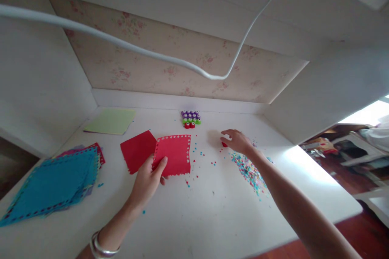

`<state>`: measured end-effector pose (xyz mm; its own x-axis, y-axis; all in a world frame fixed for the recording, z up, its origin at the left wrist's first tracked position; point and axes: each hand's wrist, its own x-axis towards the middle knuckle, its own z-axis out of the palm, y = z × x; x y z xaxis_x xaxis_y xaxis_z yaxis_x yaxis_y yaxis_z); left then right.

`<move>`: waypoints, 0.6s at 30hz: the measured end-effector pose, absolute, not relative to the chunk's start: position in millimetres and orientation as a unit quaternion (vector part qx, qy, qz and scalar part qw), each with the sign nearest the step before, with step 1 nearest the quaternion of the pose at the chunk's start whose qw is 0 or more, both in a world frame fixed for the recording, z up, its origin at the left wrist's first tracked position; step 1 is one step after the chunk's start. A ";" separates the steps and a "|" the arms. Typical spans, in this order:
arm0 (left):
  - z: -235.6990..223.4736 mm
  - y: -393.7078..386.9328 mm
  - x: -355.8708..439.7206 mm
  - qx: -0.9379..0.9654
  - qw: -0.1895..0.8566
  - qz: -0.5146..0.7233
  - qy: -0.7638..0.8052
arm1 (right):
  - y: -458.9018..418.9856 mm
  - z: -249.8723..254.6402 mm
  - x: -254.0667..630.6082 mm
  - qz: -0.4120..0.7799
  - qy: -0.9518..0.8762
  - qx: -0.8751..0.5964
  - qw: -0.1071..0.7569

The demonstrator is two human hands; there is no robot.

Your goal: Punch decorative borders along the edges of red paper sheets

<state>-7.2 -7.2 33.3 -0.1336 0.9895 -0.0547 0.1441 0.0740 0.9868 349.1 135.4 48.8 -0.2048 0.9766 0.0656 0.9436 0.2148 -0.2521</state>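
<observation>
Nearest, silver bangles (101, 247) circle the left wrist. The left hand (149, 176) is clamped on the punched red sheet (173, 154), thumb on top and fingers beneath, holding it over the white table (212, 210). To the left of the punched red sheet lies a stack of blue sheets (54, 182) with punched borders, other colors showing at its edges. To the right of the sheet is a pile of multicolored paper bits (251, 170), with loose bits scattered between. Also to its right, the right hand (237, 141) has its fingers curved, forefinger and thumb apart, at a small red object (224, 144); whether they touch it I cannot tell. Just left of the punched red sheet, and partly behind it, is a plain red sheet (138, 149). Beyond it to the left lies a pale green sheet (111, 121). Straight beyond the punched red sheet, small purple, green and red pieces with eye-like tops (191, 119) stand grouped in rows, before the floral panel (170, 66).
</observation>
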 end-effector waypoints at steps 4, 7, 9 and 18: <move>33.0 -6.8 -5.1 0.460 0.469 0.493 0.570 | 147.4 45.8 298.1 0.054 -0.805 -0.579 0.119; 31.4 -6.7 -5.3 0.453 0.470 0.492 0.576 | 162.1 38.5 255.6 0.051 -0.826 -0.547 0.126; 30.5 -6.3 -5.6 0.448 0.472 0.492 0.578 | 172.1 34.2 234.0 0.050 -0.832 -0.538 0.126; 30.9 -5.1 -6.0 0.437 0.511 0.511 0.535 | 190.1 33.1 212.0 0.084 -0.829 -0.544 0.097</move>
<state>-6.0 -5.1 30.9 -0.0954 0.9903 -0.1012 -0.0545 0.0964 0.9939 212.0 190.1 33.1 -0.3883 0.9189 0.0696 0.8863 0.3930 -0.2449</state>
